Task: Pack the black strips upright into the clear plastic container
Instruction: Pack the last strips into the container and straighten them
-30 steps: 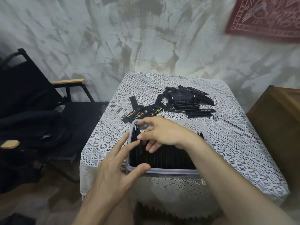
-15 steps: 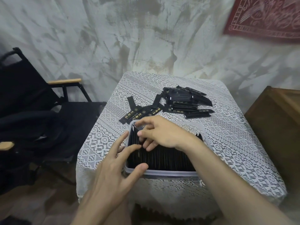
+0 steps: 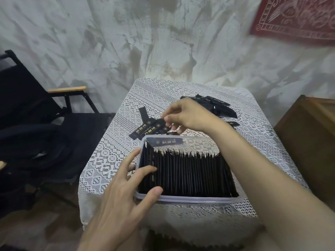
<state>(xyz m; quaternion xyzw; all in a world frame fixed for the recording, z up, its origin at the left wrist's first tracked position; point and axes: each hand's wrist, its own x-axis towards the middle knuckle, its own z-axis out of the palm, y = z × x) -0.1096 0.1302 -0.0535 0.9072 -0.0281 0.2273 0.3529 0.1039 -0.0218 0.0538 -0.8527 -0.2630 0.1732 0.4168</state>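
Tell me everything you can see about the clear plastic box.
The clear rectangular plastic container has rounded corners, a thick rim and no lid. It sits on the white lace tablecloth by the table's near edge, nearly full of black strips standing on edge. The left hand touches its near left corner with thumb and fingers.

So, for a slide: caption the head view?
Left hand rests on a clear plastic container of upright black strips; right hand reaches to loose black strips on the white lace tablecloth.

Dim indoor light, brightest on the wall [image 3: 163,66] behind the table [image 3: 253,142] — edges bend, the red hanging [image 3: 293,19] is blurred.
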